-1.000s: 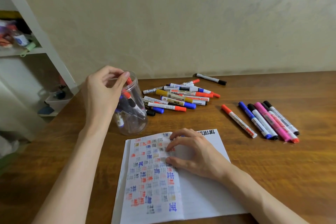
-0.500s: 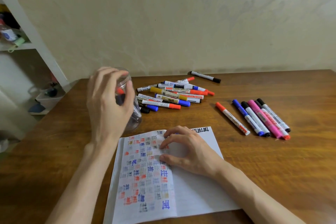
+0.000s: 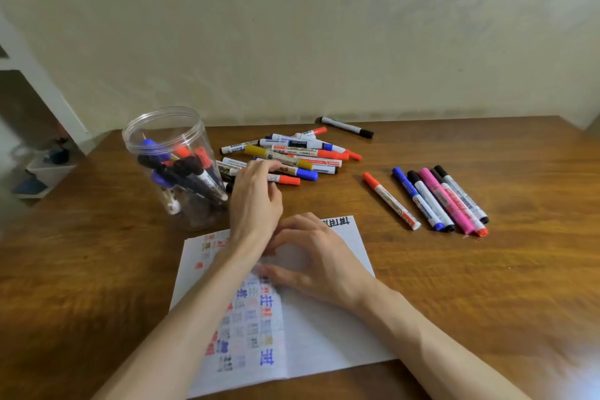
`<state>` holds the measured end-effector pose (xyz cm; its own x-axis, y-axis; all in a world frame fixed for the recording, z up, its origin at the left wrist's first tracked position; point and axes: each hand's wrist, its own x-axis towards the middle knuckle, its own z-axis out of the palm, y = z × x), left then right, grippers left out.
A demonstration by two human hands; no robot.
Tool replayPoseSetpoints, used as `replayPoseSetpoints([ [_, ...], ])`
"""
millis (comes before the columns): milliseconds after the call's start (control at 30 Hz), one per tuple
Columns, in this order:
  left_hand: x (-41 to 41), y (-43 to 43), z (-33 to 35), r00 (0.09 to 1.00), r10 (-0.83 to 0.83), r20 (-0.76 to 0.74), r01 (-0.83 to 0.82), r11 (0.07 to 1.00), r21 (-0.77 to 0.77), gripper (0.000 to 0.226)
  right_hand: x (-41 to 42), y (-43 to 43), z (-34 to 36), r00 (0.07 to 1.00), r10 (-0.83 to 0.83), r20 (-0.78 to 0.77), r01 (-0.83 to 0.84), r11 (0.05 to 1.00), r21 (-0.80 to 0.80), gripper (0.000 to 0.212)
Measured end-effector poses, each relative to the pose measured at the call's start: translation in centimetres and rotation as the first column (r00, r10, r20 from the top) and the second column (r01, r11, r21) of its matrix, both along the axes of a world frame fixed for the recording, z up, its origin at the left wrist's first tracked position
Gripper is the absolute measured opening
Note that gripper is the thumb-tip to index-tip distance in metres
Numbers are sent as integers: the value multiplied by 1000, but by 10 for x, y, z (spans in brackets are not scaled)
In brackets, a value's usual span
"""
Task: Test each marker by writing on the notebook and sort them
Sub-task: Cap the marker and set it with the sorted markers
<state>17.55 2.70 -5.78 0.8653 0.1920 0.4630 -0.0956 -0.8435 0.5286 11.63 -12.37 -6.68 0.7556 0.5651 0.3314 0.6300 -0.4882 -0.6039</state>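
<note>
At the left, near the counter's (image 3: 506,286) back-left corner, a clear jar (image 3: 181,217) stood upright and uncapped, with capped markers leaning inside it and bare wood between it and the left edge. Just right of the jar, the left hand (image 3: 256,201) reached over the notebook's (image 3: 328,338) far edge to the near side of the loose marker pile (image 3: 293,156). Its fingers bent onto the pile, but blur hid whether they pinched a marker. The notebook lay open near the front edge, and the right hand (image 3: 324,263) arched on its page, fingertips pressing and holding nothing. A lone black marker (image 3: 346,127) lay by the back edge at the wall. A strip of bare wood separated the pile from the sorted row (image 3: 438,198) of six markers, and wider bare wood ran beyond the row to the right.
</note>
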Motion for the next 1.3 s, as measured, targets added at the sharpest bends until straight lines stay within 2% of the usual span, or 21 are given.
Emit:
replayPoseSetpoints([
  [100, 16, 7, 0, 999, -23, -23, 28, 967, 253, 49, 2, -3, 3, 999, -47, -4, 47, 995, 88, 22],
  [233, 23, 7, -4, 999, -26, -44, 38, 956, 292, 46, 7, -16, 13, 983, -156, -94, 176, 946, 273, 14],
  [333, 25, 7, -4, 999, -23, -48, 36, 952, 303, 44, 17, -26, 13, 935, -307, -179, 354, 851, 389, 25],
  [400, 26, 6, -5, 998, -31, -62, 50, 943, 330, 45, 24, -32, 10, 905, -372, -205, 425, 809, 406, 35],
  [467, 28, 5, -5, 996, -58, -61, 76, 925, 372, 44, 28, -37, 6, 888, -413, -203, 461, 808, 368, 44],
  [567, 26, 4, -3, 992, -124, 29, 101, 909, 404, 38, 30, -39, 3, 882, -426, -203, 471, 822, 322, 50],
  [667, 13, -2, 3, 950, -258, 179, 199, 936, 292, 31, 32, -38, 1, 875, -435, -213, 483, 818, 311, 47],
  [800, -8, -10, 17, 907, -310, 285, 337, 940, -49, 21, 31, -39, 1, 861, -453, -230, 506, 811, 295, 37],
  [900, -24, -10, 25, 916, -290, 276, 381, 843, -379, 23, 30, -40, 4, 852, -448, -271, 518, 796, 314, 20],
  [1000, -36, -6, 27, 957, -259, 131, 280, 710, -647, 24, 28, -38, 10, 842, -399, -364, 509, 810, 291, 13],
  [1100, -40, -2, 22, 967, -253, 11, 173, 629, -758, 29, 24, -33, 13, 815, -352, -460, 515, 803, 300, 28],
  [1200, -43, 2, 20, 952, -305, -32, 146, 544, -826, 31, 20, -30, 16, 803, -300, -516, 530, 755, 386, 31],
  [1234, -44, 3, 19, 945, -323, -51, 143, 546, -825, 31, 18, -30, 17, 794, -271, -545, 540, 727, 424, 31],
  [1300, -45, 4, 18, 934, -346, -90, 154, 615, -774, 28, 18, -29, 19, 772, -195, -605, 554, 674, 489, 30],
])
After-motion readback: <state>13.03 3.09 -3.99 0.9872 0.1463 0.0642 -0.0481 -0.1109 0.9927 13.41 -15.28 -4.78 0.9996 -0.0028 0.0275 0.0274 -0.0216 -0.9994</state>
